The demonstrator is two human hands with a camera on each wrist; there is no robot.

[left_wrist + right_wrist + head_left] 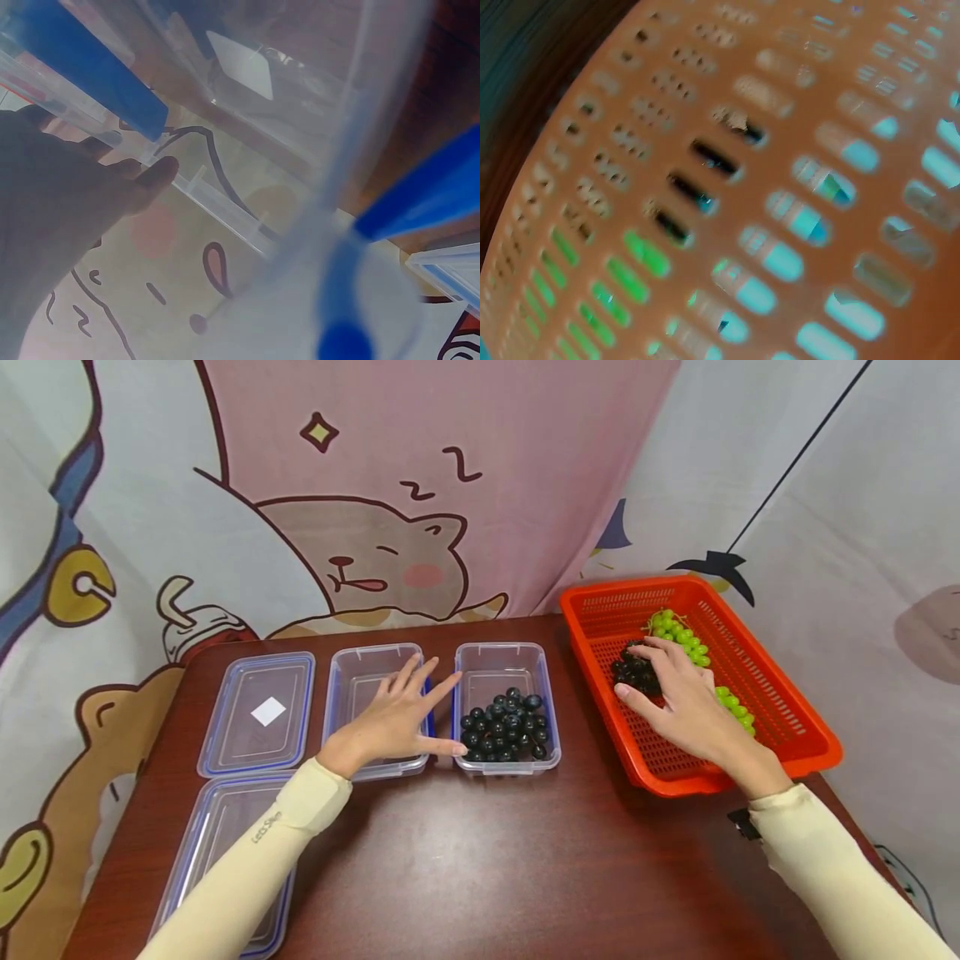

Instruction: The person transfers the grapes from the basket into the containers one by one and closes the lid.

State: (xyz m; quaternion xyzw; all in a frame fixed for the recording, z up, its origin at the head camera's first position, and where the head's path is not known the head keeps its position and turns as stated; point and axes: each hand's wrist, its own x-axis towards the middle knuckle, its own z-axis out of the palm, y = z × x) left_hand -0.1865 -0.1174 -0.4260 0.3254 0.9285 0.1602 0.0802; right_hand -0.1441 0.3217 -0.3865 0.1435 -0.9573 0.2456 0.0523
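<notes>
My left hand (397, 718) spreads its fingers over a clear plastic box (375, 768) with blue side clips, the thumb reaching to the edge of a second box (506, 768). Dark grapes (502, 727) lie in the front part of that second box. In the left wrist view the fingers (157, 174) are at a clear box rim. My right hand (693, 706) is inside an orange basket (637, 760), thumb and fingers apart over a bunch of black grapes (630, 670), partly hiding it. Green grapes (678, 635) lie beside it in the basket.
Two clear lids with blue seals lie at the left: a rear lid (255, 727) bearing a white square label (268, 711), and a front lid (225, 818) partly under my left forearm. A patterned cloth (525, 485) hangs behind the brown table (465, 860).
</notes>
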